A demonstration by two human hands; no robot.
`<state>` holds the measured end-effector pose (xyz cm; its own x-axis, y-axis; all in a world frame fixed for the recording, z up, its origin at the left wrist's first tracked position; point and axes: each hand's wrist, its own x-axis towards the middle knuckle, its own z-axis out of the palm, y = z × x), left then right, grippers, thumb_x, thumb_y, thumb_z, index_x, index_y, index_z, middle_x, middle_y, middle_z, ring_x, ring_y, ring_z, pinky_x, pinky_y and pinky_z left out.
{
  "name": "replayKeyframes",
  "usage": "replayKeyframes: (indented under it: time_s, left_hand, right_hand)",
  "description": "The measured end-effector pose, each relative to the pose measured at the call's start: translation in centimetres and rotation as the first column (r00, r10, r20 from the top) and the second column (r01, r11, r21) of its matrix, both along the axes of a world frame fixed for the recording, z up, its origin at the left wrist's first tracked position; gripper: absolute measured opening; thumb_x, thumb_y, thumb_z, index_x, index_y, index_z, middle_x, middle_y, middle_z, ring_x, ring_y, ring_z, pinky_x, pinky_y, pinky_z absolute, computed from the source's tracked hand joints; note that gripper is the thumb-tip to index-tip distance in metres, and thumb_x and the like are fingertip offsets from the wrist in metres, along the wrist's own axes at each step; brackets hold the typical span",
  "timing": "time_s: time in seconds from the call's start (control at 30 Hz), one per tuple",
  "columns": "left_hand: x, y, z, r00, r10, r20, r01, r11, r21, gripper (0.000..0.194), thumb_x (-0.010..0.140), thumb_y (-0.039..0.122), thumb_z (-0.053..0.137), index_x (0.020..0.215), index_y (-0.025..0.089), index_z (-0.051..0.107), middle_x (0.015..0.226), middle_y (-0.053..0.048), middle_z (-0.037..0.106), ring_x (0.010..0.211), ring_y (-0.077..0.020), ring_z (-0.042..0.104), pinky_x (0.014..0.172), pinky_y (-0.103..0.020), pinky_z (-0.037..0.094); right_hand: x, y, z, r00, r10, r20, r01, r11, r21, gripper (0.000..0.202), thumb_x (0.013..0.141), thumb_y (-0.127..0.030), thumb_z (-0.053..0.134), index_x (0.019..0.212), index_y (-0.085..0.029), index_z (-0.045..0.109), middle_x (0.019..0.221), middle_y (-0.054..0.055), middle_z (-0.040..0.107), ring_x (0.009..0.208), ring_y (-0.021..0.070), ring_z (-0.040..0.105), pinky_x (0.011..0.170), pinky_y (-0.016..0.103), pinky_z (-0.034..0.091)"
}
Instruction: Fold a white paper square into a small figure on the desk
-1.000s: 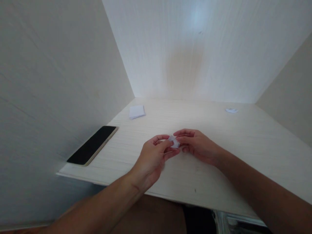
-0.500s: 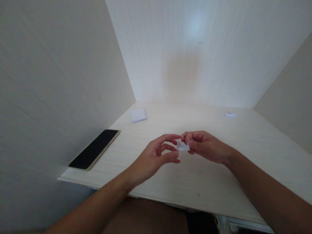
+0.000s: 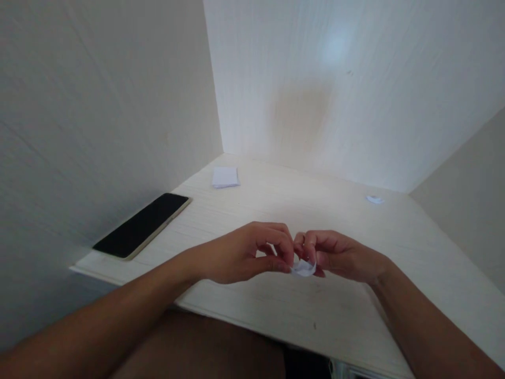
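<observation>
A small folded white paper [image 3: 303, 268] is held between my two hands above the near part of the white table. My left hand [image 3: 252, 252] pinches its left end between thumb and fingers. On the other side, my right hand [image 3: 347, 257] grips the right end, with its fingertips close to those of my left hand. The paper looks curved, like a shallow boat, and my fingers hide part of its upper side.
A black-screened phone [image 3: 144, 225] lies at the table's left edge. Farther back is a stack of white paper squares [image 3: 225, 177]. A small folded white piece [image 3: 374, 199] rests at the back right. Walls enclose the table [image 3: 252, 202] at left, back and right.
My left hand has closed from an open pose onto the paper's left end. Both hands and the paper sit slightly lower in view. The camera view has tilted.
</observation>
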<state>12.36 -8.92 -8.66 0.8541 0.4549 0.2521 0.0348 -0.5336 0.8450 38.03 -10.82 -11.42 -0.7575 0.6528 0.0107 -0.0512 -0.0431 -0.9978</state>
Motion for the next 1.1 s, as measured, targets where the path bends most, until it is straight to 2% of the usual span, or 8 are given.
replayKeyframes:
  time_s: [0.17, 0.33, 0.7, 0.87, 1.0, 1.1]
  left_hand:
    - [-0.9, 0.0, 0.5, 0.999, 0.003, -0.039, 0.001, 0.995, 0.103, 0.012, 0.095, 0.019, 0.059, 0.092, 0.018, 0.07, 0.098, -0.008, 0.068, 0.087, -0.017, 0.063, 0.082, -0.029, 0.05]
    - [-1.4, -0.1, 0.5, 0.998, 0.049, -0.031, -0.043, 0.987, 0.157, 0.016, 0.097, 0.02, 0.055, 0.094, 0.019, 0.071, 0.096, -0.008, 0.069, 0.084, -0.0165, 0.065, 0.082, -0.028, 0.05]
    - [-1.9, 0.8, -0.5, 0.986, 0.158, -0.056, -0.129, 0.931, 0.342, 0.019, 0.099, 0.021, 0.051, 0.099, 0.022, 0.07, 0.098, -0.006, 0.071, 0.083, -0.0152, 0.066, 0.078, -0.024, 0.049]
    - [-2.2, 1.2, -1.7, 0.964, 0.245, -0.104, -0.16, 0.846, 0.508, 0.022, 0.099, 0.018, 0.05, 0.106, 0.024, 0.07, 0.105, -0.005, 0.072, 0.085, -0.0156, 0.068, 0.076, -0.023, 0.048]
    - [-1.9, 1.4, -2.3, 0.964, 0.248, -0.091, -0.153, 0.806, 0.571, 0.023, 0.098, 0.017, 0.051, 0.108, 0.024, 0.071, 0.105, -0.007, 0.072, 0.087, -0.0172, 0.068, 0.078, -0.024, 0.049]
    - [-1.7, 1.5, -2.5, 0.958, 0.264, -0.114, -0.139, 0.773, 0.619, 0.024, 0.099, 0.019, 0.049, 0.108, 0.023, 0.071, 0.104, -0.008, 0.072, 0.087, -0.0176, 0.067, 0.079, -0.026, 0.05]
  right_hand:
    - [0.2, -0.3, 1.0, 0.989, -0.026, 0.143, 0.016, 0.997, 0.075, 0.024, 0.093, -0.044, 0.064, 0.089, -0.02, 0.06, 0.085, 0.002, 0.051, 0.073, 0.0137, 0.045, 0.066, 0.026, 0.041]
    - [0.1, -0.5, 1.0, 0.987, -0.102, 0.124, 0.089, 0.991, 0.104, 0.023, 0.095, -0.043, 0.061, 0.093, -0.021, 0.06, 0.08, 0.001, 0.052, 0.069, 0.0134, 0.045, 0.062, 0.026, 0.039]
    - [-0.4, -0.3, 1.0, 0.958, -0.241, 0.152, 0.202, 0.951, 0.234, 0.022, 0.099, -0.04, 0.056, 0.093, -0.019, 0.058, 0.075, 0.002, 0.065, 0.065, 0.0125, 0.057, 0.06, 0.027, 0.041]
    - [-1.1, -0.4, 1.3, 0.889, -0.378, 0.261, 0.228, 0.856, 0.463, 0.021, 0.095, -0.041, 0.061, 0.098, -0.021, 0.067, 0.085, 0.004, 0.068, 0.078, 0.0162, 0.063, 0.07, 0.029, 0.049]
    - [-1.7, -0.5, 1.1, 0.831, -0.478, 0.286, 0.179, 0.716, 0.675, 0.022, 0.086, -0.038, 0.074, 0.103, -0.024, 0.072, 0.103, 0.006, 0.07, 0.084, 0.0181, 0.064, 0.073, 0.031, 0.053]
    - [-1.8, -0.3, 0.4, 0.817, -0.523, 0.243, 0.181, 0.633, 0.753, 0.017, 0.087, -0.034, 0.073, 0.1, -0.024, 0.074, 0.103, 0.006, 0.071, 0.078, 0.0166, 0.064, 0.072, 0.031, 0.054]
